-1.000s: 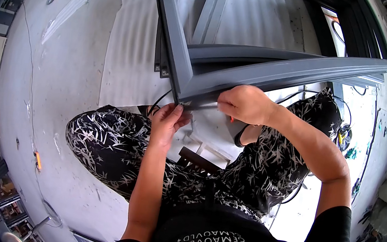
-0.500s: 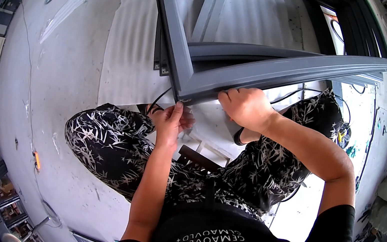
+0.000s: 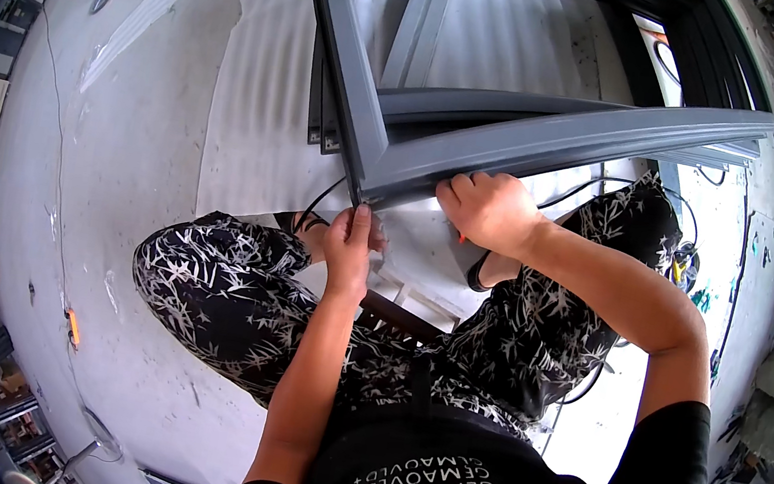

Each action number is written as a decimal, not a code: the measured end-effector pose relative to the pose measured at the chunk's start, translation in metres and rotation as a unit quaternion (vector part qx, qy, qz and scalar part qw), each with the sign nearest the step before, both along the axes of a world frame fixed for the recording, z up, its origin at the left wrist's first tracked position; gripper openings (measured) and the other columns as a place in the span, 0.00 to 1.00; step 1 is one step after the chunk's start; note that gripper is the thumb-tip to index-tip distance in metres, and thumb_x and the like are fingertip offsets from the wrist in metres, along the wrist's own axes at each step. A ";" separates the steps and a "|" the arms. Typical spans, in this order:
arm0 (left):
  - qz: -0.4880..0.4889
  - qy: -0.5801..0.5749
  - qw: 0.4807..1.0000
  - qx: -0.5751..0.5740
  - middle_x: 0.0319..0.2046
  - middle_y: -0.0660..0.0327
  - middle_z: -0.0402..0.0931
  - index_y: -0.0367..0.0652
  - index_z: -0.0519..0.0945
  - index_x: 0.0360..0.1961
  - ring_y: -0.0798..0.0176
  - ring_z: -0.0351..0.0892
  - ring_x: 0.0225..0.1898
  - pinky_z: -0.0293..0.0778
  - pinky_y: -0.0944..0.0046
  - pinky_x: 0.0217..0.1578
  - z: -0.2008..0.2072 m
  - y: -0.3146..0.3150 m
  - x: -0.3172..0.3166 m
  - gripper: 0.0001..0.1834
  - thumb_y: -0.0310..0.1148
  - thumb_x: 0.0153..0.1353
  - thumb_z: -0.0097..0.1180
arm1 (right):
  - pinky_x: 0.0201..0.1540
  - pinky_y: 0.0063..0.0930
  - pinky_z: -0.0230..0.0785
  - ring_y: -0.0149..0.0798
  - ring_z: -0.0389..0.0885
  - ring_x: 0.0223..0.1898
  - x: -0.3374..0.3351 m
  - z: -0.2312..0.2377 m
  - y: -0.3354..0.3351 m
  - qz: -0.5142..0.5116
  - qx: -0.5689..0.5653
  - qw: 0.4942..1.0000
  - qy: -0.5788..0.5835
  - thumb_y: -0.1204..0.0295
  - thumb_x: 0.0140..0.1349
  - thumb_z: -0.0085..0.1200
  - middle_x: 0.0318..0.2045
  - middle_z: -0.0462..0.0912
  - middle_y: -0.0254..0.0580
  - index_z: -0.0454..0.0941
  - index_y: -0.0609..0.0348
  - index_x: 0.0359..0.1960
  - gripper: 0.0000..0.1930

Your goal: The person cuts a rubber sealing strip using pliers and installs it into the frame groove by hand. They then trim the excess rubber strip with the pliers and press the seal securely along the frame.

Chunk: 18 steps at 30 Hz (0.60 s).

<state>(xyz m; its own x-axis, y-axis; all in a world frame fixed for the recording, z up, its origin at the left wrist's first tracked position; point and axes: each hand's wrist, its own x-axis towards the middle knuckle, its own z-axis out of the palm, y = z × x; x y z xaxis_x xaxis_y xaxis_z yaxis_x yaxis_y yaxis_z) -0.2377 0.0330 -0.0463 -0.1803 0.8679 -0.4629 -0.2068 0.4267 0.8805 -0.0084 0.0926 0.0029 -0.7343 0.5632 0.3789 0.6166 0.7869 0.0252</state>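
Observation:
A grey metal window frame (image 3: 565,141) stands over my lap, its near corner pointing toward me. My left hand (image 3: 349,246) is at that corner, thumb pressed up against its lower edge and fingers curled; whatever may be pinched there is hidden. My right hand (image 3: 488,212) is closed against the underside of the near rail, right of the corner. A small red bit shows beneath the right hand, but the thing it belongs to is mostly hidden. A thin black strip or cord (image 3: 320,197) hangs by the corner, left of my left hand.
More dark frames (image 3: 729,63) are stacked behind. White foam sheeting (image 3: 262,101) lies beneath them. A black cable (image 3: 583,185) runs past my right knee. On the floor at left lies an orange-handled tool (image 3: 73,327). Shelves with goods line the left side.
My left hand has shifted slightly right, its thumb now more upright at the corner and fingers more curled. The right hand stays at the rail, turned slightly, with a red bit now showing below.

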 end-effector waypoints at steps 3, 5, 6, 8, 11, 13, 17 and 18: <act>0.021 -0.027 0.999 -0.008 0.24 0.65 0.73 0.37 0.74 0.33 0.70 0.72 0.22 0.73 0.69 0.26 0.000 0.000 0.002 0.17 0.43 0.69 0.53 | 0.17 0.27 0.68 0.34 0.74 0.20 0.000 0.001 0.000 0.004 0.007 1.000 -0.003 0.71 0.41 0.54 0.21 0.70 0.33 0.76 0.58 0.27 0.09; 0.031 -0.053 0.998 -0.019 0.25 0.65 0.73 0.37 0.74 0.34 0.70 0.72 0.22 0.73 0.69 0.27 0.001 0.000 0.002 0.17 0.43 0.68 0.54 | 0.17 0.27 0.68 0.34 0.74 0.20 0.001 0.000 -0.001 0.005 0.004 1.000 -0.006 0.71 0.41 0.54 0.22 0.70 0.33 0.76 0.58 0.27 0.09; 0.026 -0.057 0.998 -0.016 0.26 0.65 0.73 0.37 0.74 0.35 0.70 0.72 0.23 0.73 0.69 0.27 0.002 0.000 0.001 0.17 0.44 0.68 0.54 | 0.17 0.27 0.68 0.34 0.74 0.20 0.002 0.000 -0.001 0.004 0.000 1.000 -0.006 0.71 0.41 0.54 0.22 0.70 0.33 0.76 0.58 0.27 0.10; 0.021 -0.060 0.998 -0.015 0.26 0.65 0.73 0.37 0.74 0.36 0.70 0.72 0.23 0.73 0.69 0.27 0.002 0.000 0.001 0.18 0.44 0.68 0.55 | 0.17 0.27 0.68 0.34 0.74 0.21 0.002 0.001 0.000 0.004 -0.004 1.000 -0.006 0.71 0.41 0.54 0.22 0.70 0.33 0.77 0.58 0.28 0.10; 0.016 -0.049 0.999 -0.015 0.26 0.65 0.73 0.37 0.74 0.37 0.71 0.72 0.23 0.73 0.69 0.28 0.004 0.001 0.002 0.17 0.44 0.68 0.55 | 0.17 0.27 0.68 0.33 0.74 0.21 0.004 0.004 0.001 0.009 -0.011 1.000 -0.012 0.71 0.41 0.54 0.22 0.70 0.33 0.77 0.58 0.29 0.11; 0.011 -0.036 0.999 -0.001 0.27 0.66 0.72 0.38 0.74 0.37 0.71 0.71 0.25 0.73 0.69 0.29 0.006 0.001 0.003 0.17 0.43 0.68 0.55 | 0.17 0.26 0.68 0.31 0.74 0.21 0.003 0.007 0.001 0.010 -0.004 1.000 -0.005 0.70 0.42 0.55 0.23 0.71 0.32 0.77 0.58 0.30 0.12; 0.008 -0.053 0.998 0.017 0.26 0.67 0.72 0.39 0.74 0.37 0.72 0.70 0.26 0.72 0.70 0.30 0.002 -0.002 0.004 0.15 0.43 0.69 0.54 | 0.18 0.25 0.68 0.30 0.74 0.22 0.004 0.013 0.002 0.017 0.007 1.000 0.007 0.70 0.42 0.55 0.23 0.71 0.31 0.78 0.58 0.32 0.12; 0.023 -0.065 0.997 0.017 0.26 0.67 0.70 0.40 0.74 0.35 0.71 0.68 0.25 0.70 0.69 0.29 0.003 -0.002 0.006 0.15 0.43 0.68 0.54 | 0.18 0.24 0.68 0.30 0.74 0.22 0.004 0.016 0.002 0.023 0.012 1.000 0.013 0.70 0.42 0.55 0.23 0.71 0.31 0.78 0.58 0.32 0.12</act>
<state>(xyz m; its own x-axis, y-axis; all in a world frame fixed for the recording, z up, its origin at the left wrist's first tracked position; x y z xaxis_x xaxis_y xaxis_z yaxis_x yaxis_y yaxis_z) -0.2313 0.0311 -0.0437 -0.1614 0.8755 -0.4554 -0.3386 0.3843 0.8588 -0.0040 0.0948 0.0186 -0.7483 0.5203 0.4115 0.5810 0.8135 0.0278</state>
